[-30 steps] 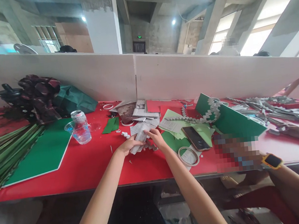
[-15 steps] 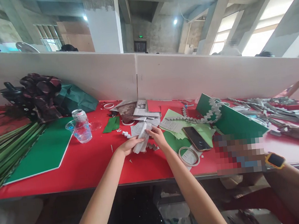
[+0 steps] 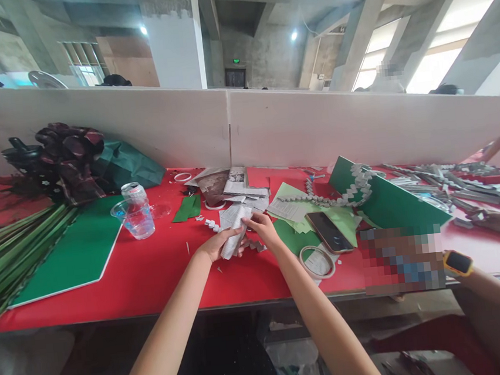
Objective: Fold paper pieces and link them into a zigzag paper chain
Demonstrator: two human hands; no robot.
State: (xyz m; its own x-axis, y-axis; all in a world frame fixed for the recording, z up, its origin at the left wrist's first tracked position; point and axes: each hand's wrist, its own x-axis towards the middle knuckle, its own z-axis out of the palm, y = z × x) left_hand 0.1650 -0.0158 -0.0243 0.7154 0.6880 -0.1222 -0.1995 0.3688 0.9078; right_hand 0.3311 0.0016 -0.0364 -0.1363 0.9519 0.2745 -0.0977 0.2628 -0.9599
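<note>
Paper [image 3: 233, 242] now narrower, inside table edge [image 3: 243, 303]

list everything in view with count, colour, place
table: one, red, foreground
partition: one, white, behind table
folded paper: one bundle, whitish, held over table
phone: one, dark, right of folded paper
rings: several, whitish, near phone and partition
cup: one, clear, left
can: one, silvery, in or behind cup
boards: two large, green, left and right
paper chain: one, whitish, at right board
strips: many, grey, right
leaves: many, green, left
cloth: one, dark, back left
bag: one, dark green, beside cloth
papers: several, mixed colours, behind folded paper
watch: one, yellow, another person's wrist
left hand: one, bare, on folded paper
right hand: one, bare, likewise
</note>
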